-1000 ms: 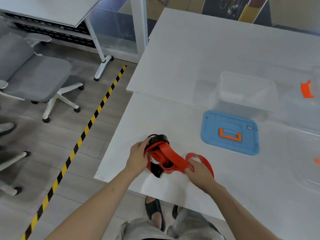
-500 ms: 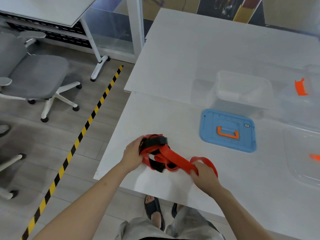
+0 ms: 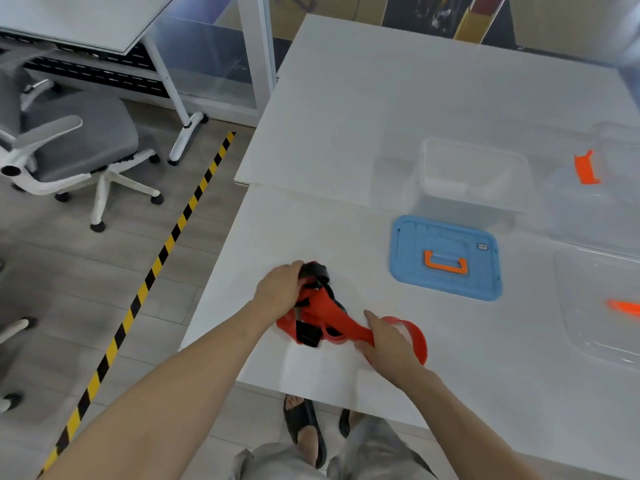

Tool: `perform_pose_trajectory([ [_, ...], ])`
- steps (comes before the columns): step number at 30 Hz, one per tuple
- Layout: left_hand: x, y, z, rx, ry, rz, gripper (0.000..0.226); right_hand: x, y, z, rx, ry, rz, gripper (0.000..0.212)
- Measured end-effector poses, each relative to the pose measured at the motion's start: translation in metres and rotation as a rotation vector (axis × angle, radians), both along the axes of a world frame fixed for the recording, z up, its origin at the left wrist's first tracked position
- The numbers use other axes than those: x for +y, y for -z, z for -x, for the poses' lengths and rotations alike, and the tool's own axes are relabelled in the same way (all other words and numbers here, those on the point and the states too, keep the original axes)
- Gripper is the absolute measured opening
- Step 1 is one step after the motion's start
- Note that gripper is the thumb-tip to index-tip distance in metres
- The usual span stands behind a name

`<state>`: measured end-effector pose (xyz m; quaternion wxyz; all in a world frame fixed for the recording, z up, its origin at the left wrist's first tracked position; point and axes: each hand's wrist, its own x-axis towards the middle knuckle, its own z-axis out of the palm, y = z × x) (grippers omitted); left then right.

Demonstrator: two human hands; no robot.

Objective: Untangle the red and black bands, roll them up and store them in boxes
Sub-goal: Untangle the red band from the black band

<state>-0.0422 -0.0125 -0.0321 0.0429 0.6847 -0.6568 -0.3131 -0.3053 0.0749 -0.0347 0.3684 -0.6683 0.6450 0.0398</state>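
A red band (image 3: 325, 311) and a black band (image 3: 313, 271) lie tangled together near the front left corner of the white table (image 3: 398, 98). My left hand (image 3: 278, 289) grips the upper left end of the tangle, where the black band bunches. My right hand (image 3: 389, 344) holds the red band's stretched strand, and a red loop (image 3: 414, 332) curls past its fingers. A black strap end (image 3: 306, 336) hangs under the red folds. An open clear box (image 3: 474, 178) stands behind, with its blue lid (image 3: 446, 258) flat in front of it.
More clear boxes with orange clips (image 3: 585, 168) stand at the far right, and a clear lid (image 3: 599, 306) lies at the right edge. The table edge runs close under my hands. A grey office chair (image 3: 76, 143) and yellow-black floor tape (image 3: 152, 271) are to the left.
My left hand has closed further over the black bunch and turned it. My right hand has slid a little right along the red strand. The bands stay tangled.
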Motion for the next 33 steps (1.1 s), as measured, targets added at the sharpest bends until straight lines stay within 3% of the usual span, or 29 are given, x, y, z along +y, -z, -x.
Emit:
perform_pose_trajectory([
  [4, -0.013, -0.016, -0.011, 0.440, -0.525, 0.107, 0.025, 0.003, -0.009, 0.017, -0.037, 0.036, 0.308, 0.013],
  [6, -0.015, -0.026, -0.021, 0.738, -0.746, 0.093, 0.023, 0.009, -0.011, 0.030, -0.051, 0.071, 0.481, 0.006],
  [8, -0.011, -0.028, -0.034, 0.865, -0.838, 0.072, 0.024, 0.017, -0.011, 0.040, 0.006, 0.029, 0.518, 0.005],
  [13, 0.024, 0.002, -0.042, 0.669, -0.621, -0.277, 0.023, 0.024, 0.002, 0.043, 0.140, -0.083, 0.219, 0.017],
  [16, 0.039, 0.030, -0.054, 0.502, -0.677, -0.314, 0.024, 0.015, 0.004, 0.037, 0.147, -0.062, 0.181, 0.020],
  [19, 0.046, 0.030, -0.058, 0.382, -0.671, -0.329, 0.053, 0.009, 0.001, 0.034, 0.145, -0.037, 0.186, 0.024],
  [22, 0.053, 0.022, -0.051, 0.113, -0.566, -0.262, 0.072, 0.005, -0.002, 0.031, 0.090, 0.011, 0.196, 0.045],
  [24, 0.055, 0.014, -0.045, 0.005, -0.511, -0.193, 0.080, 0.001, -0.004, 0.028, 0.092, -0.024, 0.234, 0.042],
  [28, 0.059, 0.012, -0.026, -0.098, -0.250, -0.017, 0.059, 0.002, -0.009, 0.021, 0.050, -0.155, 0.292, 0.025],
  [31, 0.063, 0.014, -0.005, -0.085, -0.143, -0.006, 0.045, 0.007, -0.008, 0.026, -0.061, -0.026, 0.312, 0.017],
  [33, 0.067, 0.014, 0.007, -0.095, -0.112, -0.029, 0.045, 0.009, -0.007, 0.032, -0.004, 0.030, 0.265, 0.016],
])
